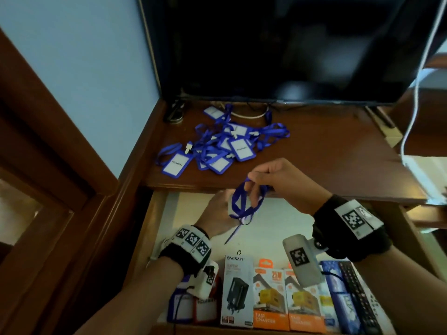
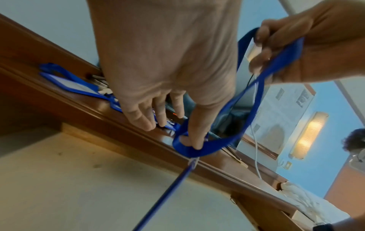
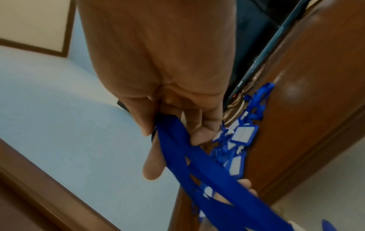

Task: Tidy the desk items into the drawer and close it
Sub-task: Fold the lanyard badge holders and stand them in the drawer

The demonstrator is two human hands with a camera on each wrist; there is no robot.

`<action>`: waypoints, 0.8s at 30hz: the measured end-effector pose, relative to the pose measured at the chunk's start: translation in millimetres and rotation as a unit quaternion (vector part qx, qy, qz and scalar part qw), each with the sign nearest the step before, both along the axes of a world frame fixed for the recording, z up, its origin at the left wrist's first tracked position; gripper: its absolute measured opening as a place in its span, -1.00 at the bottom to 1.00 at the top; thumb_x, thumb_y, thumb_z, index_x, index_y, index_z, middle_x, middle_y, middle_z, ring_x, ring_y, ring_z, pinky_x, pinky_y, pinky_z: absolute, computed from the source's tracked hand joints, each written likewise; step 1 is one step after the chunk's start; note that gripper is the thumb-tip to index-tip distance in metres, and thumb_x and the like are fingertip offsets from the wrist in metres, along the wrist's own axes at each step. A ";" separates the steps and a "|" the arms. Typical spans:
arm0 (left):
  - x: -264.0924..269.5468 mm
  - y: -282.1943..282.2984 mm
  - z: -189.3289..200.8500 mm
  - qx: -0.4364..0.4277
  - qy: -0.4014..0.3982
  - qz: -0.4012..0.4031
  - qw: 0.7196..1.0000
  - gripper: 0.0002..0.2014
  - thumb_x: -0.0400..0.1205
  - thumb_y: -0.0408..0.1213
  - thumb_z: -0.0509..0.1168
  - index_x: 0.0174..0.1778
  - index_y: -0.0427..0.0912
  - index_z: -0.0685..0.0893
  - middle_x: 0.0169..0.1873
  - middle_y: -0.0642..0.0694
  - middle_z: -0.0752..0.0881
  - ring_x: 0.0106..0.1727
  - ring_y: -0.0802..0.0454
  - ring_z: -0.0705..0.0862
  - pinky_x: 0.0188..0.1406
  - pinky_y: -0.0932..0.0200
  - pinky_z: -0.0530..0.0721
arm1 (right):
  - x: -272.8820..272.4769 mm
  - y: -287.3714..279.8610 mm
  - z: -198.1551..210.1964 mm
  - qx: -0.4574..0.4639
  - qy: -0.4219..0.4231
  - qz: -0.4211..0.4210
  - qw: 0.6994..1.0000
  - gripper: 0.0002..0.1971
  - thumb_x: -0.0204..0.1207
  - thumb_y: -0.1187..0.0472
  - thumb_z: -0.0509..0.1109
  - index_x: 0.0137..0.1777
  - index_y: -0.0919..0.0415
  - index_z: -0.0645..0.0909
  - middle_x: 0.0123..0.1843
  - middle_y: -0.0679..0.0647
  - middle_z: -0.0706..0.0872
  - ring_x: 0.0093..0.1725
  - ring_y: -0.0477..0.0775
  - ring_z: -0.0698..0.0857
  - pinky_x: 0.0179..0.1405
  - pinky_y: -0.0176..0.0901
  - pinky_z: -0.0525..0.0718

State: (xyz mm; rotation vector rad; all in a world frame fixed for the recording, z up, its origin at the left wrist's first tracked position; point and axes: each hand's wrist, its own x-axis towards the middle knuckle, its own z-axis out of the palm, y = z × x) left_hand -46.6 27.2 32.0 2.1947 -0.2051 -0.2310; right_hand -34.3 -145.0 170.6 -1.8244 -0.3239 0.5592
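Badges (image 1: 217, 146) on desk (image 1: 314, 146), behind drawer (image 1: 266, 228)

We see a pale blue wall (image 1: 79, 76) far left, with dark wood trim (image 1: 48, 131) running diagonally down it. A dark TV screen (image 1: 278, 44) stands far centre on the brown wooden desk (image 1: 326, 151). A white cable (image 1: 418, 76) hangs on the right. In the left wrist view, a lit wall lamp (image 2: 310, 132) glows warm.

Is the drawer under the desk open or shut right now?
Open. The drawer is pulled out below the desk, its pale floor showing, with boxes lined up at its near end.
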 end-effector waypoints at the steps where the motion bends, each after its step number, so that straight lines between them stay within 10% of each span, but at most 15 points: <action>1: 1.5 -8.3 4.4 0.008 0.003 -0.022 1.000 -0.46 0.36 -0.39 0.49 0.27 -0.15 0.54 0.09 0.15 0.53 0.20 0.18 0.48 0.13 0.32 0.39 | -1.8 -6.8 6.9 0.016 -0.003 0.001 1.000 -0.66 0.68 0.23 0.24 -0.13 0.54 0.66 -0.38 0.41 0.72 -0.34 0.14 0.67 -0.14 -0.15 0.62; 4: 2.0 -33.4 10.5 0.053 0.048 -0.097 0.993 -0.76 0.33 -0.48 0.43 -0.16 -0.26 0.55 -0.31 0.02 0.56 -0.16 -0.05 0.61 -0.26 0.16 0.50 | -9.4 -32.7 26.8 0.066 -0.017 -0.003 0.998 -0.64 0.70 0.24 0.21 -0.20 0.53 0.61 -0.55 0.32 0.58 -0.41 0.24 0.63 -0.33 -0.24 0.59; 7: -4.0 -59.9 13.2 -0.007 0.131 -0.113 0.985 -0.69 0.44 -0.44 0.46 0.09 -0.17 0.66 -0.04 0.06 0.71 0.01 0.03 0.69 0.06 0.05 0.65 | -14.8 -67.2 37.9 0.118 -0.029 -0.029 0.992 -0.65 0.70 0.25 0.18 -0.24 0.46 0.58 -0.65 0.18 0.40 -0.55 0.14 0.45 -0.46 -0.18 0.42; 12: -7.4 -101.6 13.0 -0.048 0.144 -0.092 0.984 -0.71 0.48 -0.54 0.39 -0.26 -0.02 0.56 0.01 -0.01 0.75 0.08 0.06 0.72 0.03 0.17 0.65 | -20.5 -142.7 32.3 0.212 -0.003 -0.137 0.968 -0.70 0.68 0.23 0.21 -0.23 0.39 0.57 -0.64 0.04 0.22 -0.65 0.02 0.16 -0.51 -0.13 0.30; 19: -5.4 -120.4 9.1 -0.010 0.174 -0.050 0.983 -0.60 0.47 -0.59 0.34 0.13 -0.08 0.62 -0.22 -0.13 0.58 -0.21 -0.01 0.55 -0.19 0.16 0.54 | -6.9 -250.3 -6.4 0.224 0.030 -0.274 0.935 -0.76 0.61 0.23 0.25 0.09 0.34 0.68 -0.53 0.01 0.29 -0.63 -0.08 0.18 -0.63 -0.28 0.20; 24: 1.3 -123.8 5.0 -0.009 0.138 0.116 0.984 -0.68 0.53 -0.52 0.32 0.16 -0.16 0.68 -0.23 -0.14 0.67 -0.16 -0.07 0.64 -0.13 0.16 0.57 | 3.0 -265.5 -52.3 0.163 0.015 -0.321 0.933 -0.82 0.57 0.39 0.25 -0.03 0.40 0.69 -0.51 0.09 0.46 -0.58 0.01 0.37 -0.55 -0.22 0.36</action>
